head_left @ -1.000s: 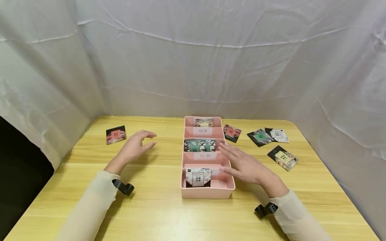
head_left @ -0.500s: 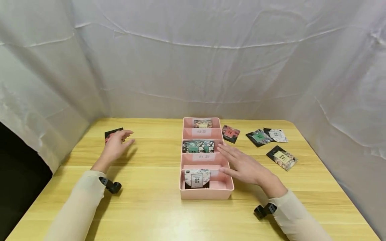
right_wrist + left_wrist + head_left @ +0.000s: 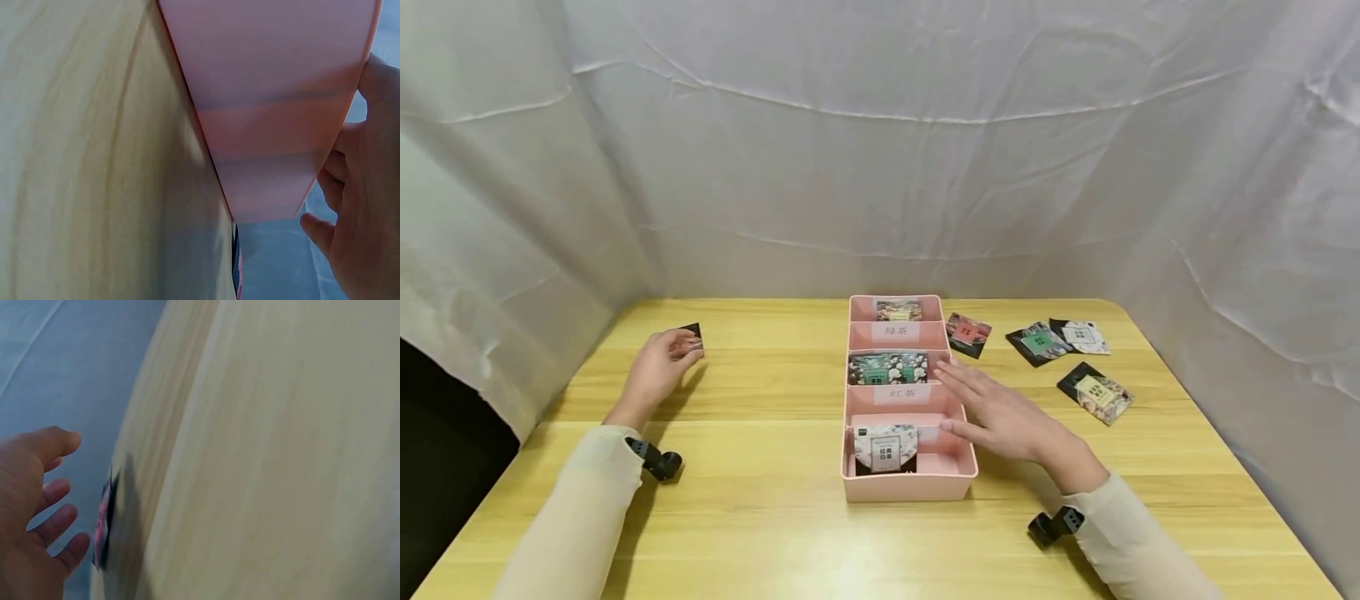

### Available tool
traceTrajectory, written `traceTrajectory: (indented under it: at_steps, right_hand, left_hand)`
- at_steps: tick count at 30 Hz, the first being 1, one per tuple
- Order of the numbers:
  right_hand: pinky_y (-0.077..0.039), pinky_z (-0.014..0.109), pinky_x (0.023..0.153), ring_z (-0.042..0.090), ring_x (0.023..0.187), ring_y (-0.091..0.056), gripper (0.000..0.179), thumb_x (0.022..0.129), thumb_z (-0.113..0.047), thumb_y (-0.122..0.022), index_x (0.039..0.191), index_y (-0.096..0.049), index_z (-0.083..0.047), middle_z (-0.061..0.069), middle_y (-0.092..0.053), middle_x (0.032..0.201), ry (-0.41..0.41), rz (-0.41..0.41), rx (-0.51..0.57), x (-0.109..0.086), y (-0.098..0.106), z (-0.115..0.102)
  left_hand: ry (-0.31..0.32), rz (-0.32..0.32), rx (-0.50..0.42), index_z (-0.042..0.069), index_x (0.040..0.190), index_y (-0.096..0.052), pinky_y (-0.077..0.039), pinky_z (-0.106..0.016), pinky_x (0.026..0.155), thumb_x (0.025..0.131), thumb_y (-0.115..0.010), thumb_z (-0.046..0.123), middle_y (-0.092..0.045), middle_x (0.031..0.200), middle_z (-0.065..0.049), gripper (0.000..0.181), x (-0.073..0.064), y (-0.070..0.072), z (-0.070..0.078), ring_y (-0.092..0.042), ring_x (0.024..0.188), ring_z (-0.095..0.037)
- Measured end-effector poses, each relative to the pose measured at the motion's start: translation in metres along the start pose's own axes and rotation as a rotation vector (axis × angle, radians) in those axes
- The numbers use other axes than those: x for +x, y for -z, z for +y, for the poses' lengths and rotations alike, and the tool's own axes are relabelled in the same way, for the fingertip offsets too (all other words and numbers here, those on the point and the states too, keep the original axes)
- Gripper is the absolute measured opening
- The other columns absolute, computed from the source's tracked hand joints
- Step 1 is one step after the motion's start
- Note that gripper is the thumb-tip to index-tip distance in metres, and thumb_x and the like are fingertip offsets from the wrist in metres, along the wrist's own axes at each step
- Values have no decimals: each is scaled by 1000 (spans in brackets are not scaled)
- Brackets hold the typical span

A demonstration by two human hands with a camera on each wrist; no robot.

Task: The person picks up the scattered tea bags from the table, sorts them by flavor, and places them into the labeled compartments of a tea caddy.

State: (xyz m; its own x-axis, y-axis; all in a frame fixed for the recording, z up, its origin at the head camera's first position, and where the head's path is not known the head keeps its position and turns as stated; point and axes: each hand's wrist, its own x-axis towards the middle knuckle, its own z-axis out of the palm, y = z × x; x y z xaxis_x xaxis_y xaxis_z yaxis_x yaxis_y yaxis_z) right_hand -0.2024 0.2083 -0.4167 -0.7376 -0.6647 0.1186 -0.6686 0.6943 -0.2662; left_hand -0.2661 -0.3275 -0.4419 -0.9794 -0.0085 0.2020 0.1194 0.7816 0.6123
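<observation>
On the pale yellow wood-grain table (image 3: pixel 760 521), the near end of a long pink plastic divided box (image 3: pixel 910 491) holds a white-and-black flat sachet (image 3: pixel 886 451). The right hand (image 3: pixel 1011 421) lies with fingers extended at the box's right rim, grasping nothing. Farther right lies a black sachet with a yellow label (image 3: pixel 1096 392); green-labelled sachets (image 3: pixel 889 368) fill the box's middle. At the far left, the left hand (image 3: pixel 655 369) hangs over a red-and-black flat sachet (image 3: pixel 102 525), fingers loosely bent and not gripping; whether a fingertip touches it I cannot tell. That sachet looks light, thin and limp, perhaps slick, and hardly fragile; a pinch on opposite edges, or a lifted corner, should suit it best. At the far right are a green-labelled black sachet (image 3: pixel 1037 342), a white-labelled one (image 3: pixel 1081 337) and, beside the box, another red-labelled one (image 3: pixel 967 333). A patterned sachet (image 3: pixel 898 311) sits in the farthest compartment, before a pale hanging cloth (image 3: pixel 880 183).
</observation>
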Motion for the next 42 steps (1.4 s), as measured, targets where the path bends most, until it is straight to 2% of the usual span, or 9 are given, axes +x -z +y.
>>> traceTrajectory:
  at_steps: [7, 13, 25, 32, 42]
  right_hand:
    - [-26, 50, 115, 24, 148, -15, 75, 99, -59, -42, 158, -21, -17, 0, -15, 163, -13, -9, -7, 1, -1, 0]
    - [-28, 50, 114, 23, 148, -15, 75, 99, -59, -41, 158, -21, -18, 0, -14, 163, -13, -3, -10, 0, -2, 1]
    - [-28, 49, 114, 22, 148, -15, 73, 99, -59, -41, 158, -21, -19, 0, -15, 163, -3, 7, -9, -1, -3, 1]
    - [-28, 49, 114, 22, 148, -14, 73, 99, -58, -40, 158, -20, -20, 0, -14, 163, -8, 7, -5, -2, -6, 1]
    - [-28, 49, 114, 21, 148, -14, 73, 100, -58, -40, 158, -20, -20, 0, -14, 163, -8, 12, 0, -2, -6, 2]
  left_hand:
    - [93, 49, 23, -9, 137, -45, -40, -61, 92, 99, -60, 32, -46, 124, -33, 58, 4, 3, -16, -45, 111, -48]
    - [127, 68, 36, -11, 138, -43, -34, -63, 95, 98, -60, 37, -46, 125, -35, 64, 7, 6, -26, -39, 115, -51]
    - [263, 44, 64, -13, 142, -31, -25, -64, 102, 98, -57, 36, -30, 135, -42, 71, 8, 7, -34, -24, 125, -57]
    - [295, 31, 87, -17, 143, -28, -24, -63, 103, 97, -58, 38, -30, 135, -45, 77, 12, 8, -35, -24, 124, -59]
    - [274, 13, 172, -21, 141, -27, -25, -61, 107, 97, -58, 27, -40, 130, -45, 72, 21, 5, -33, -36, 121, -58]
